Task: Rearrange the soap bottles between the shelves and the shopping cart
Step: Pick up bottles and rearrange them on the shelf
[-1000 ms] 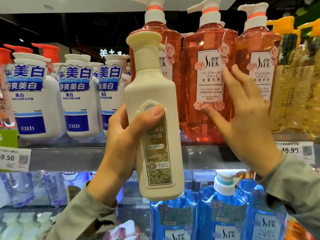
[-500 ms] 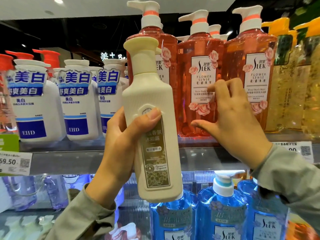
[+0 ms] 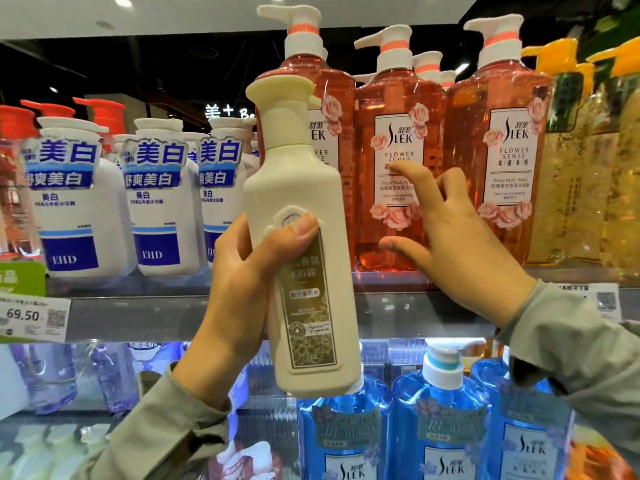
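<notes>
Shop shelves [image 3: 138,313] of pump bottles back the scene; nearest, the left hand [image 3: 242,282] grips the cream soap bottle [image 3: 298,188] upright in front of them, thumb on its gold label. Just right of that hand and farther in, the right hand [image 3: 457,244], which lay flat on the middle pink bottle [image 3: 391,109] a second ago, now curls loosely and holds nothing. It has probably finished making room for the ribbed, opaque cream bottle.

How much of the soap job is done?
Nothing looks finished yet. The left hand grips a cream ribbed pump bottle; the right hand reaches for a clear pink rose-label bottle on the grey shelf. Left: probably shelving the cream bottle.
</notes>
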Available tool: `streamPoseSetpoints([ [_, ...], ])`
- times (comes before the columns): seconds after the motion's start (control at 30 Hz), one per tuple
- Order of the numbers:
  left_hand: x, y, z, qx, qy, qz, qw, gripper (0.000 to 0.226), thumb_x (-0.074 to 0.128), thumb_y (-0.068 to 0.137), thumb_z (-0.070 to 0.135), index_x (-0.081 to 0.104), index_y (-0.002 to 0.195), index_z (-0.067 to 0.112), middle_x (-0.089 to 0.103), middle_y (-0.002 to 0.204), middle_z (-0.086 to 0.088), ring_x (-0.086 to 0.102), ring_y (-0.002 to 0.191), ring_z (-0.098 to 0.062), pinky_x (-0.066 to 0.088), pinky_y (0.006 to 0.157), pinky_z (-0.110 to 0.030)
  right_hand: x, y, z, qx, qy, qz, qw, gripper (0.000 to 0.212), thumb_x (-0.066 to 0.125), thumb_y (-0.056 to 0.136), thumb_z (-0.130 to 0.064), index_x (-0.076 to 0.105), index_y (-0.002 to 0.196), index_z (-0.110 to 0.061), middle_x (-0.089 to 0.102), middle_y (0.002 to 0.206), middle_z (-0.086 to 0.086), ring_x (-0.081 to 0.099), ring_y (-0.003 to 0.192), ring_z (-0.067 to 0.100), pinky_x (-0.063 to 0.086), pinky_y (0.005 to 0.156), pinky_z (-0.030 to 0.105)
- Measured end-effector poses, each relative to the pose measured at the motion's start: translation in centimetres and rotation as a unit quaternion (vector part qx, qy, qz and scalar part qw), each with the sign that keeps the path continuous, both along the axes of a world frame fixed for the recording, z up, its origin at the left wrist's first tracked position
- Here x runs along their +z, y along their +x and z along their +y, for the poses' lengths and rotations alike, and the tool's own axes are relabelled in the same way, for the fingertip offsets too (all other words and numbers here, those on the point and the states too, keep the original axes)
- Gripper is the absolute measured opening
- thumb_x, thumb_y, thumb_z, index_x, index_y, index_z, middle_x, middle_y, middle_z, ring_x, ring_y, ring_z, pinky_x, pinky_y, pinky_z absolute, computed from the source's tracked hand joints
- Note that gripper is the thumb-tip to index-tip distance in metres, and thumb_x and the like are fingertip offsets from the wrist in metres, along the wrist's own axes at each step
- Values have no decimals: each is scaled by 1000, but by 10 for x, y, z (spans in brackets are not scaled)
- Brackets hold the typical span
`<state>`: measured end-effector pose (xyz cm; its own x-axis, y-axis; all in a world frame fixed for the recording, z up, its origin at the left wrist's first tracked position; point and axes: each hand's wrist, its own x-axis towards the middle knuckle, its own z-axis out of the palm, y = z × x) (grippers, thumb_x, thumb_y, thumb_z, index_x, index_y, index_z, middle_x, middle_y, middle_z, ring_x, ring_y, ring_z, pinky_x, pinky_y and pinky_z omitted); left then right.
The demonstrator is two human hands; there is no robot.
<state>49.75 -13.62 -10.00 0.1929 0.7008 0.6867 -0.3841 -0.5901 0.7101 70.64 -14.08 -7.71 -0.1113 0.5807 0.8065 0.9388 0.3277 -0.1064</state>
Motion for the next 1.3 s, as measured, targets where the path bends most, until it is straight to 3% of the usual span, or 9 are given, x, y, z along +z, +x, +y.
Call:
streamPoseSetpoints([
  [0.1,1,2,-2,10,5,-1,1000,81,82,48,60,56,105,9,69,81,-5,70,72,-22,56,60,-29,2,-1,-1,-3,-12,-17,1000,78,66,86,-31,16,146,-34,31,115,8,46,91,26,48,81,41],
  [0.23,2,5,-5,24,11,-2,1000,86,81,47,62,55,107,6,69,80,-4,70,71,-21,55,60,-29,1,1,-3,0,-8,-35,999,73,62,89,-31,17,146,-31,33,112,4,41,80,18,42,67,31],
  [0.4,4,7,-9,37,9,-2,999,89,81,47,62,57,109,2,69,83,-9,70,73,-25,55,61,-32,-6,3,-8,47,5,27,999,52,63,88,-30,36,133,-22,43,115,0,41,95,9,33,81,19],
  [0.5,4,11,-13,51,11,2,999,88,81,46,62,57,108,4,68,84,-8,69,75,-25,55,63,-33,-6,-3,-11,84,2,45,995,40,65,86,-33,48,119,-19,42,104,-5,39,90,4,28,76,13],
  [0.7,-3,6,-30,81,23,7,996,74,82,48,57,60,101,9,67,81,-6,69,73,-22,55,63,-32,-10,-11,-31,188,16,86,978,29,68,84,-31,56,107,-18,54,99,-6,51,88,3,41,78,12],
  [0.87,-34,-6,-58,113,-12,-12,993,30,71,57,36,66,80,16,66,67,-1,64,58,-16,52,54,-27,-36,-27,-45,287,-13,108,952,26,65,83,-35,59,102,-19,58,93,-4,56,87,10,45,76,21],
  [1.0,-60,-25,-78,158,-42,-1,987,44,83,49,41,67,83,18,67,71,-2,66,63,-17,53,56,-30,-62,-45,-50,343,-67,135,927,24,66,80,-37,59,100,-26,58,89,-7,57,82,11,47,72,24],
  [1.17,-81,-50,-93,214,-76,2,974,35,71,58,37,64,86,18,67,73,-2,67,65,-19,53,58,-30,-87,-72,-54,389,-128,161,898,24,67,77,-35,59,99,-27,59,88,-7,57,81,12,48,71,28],
  [1.3,-92,-75,-100,233,-92,-4,968,39,75,57,40,65,87,19,68,78,-5,68,70,-22,54,62,-32,-95,-91,-61,367,-128,114,914,27,64,79,-39,58,102,-26,58,92,-11,55,87,10,43,73,15],
])
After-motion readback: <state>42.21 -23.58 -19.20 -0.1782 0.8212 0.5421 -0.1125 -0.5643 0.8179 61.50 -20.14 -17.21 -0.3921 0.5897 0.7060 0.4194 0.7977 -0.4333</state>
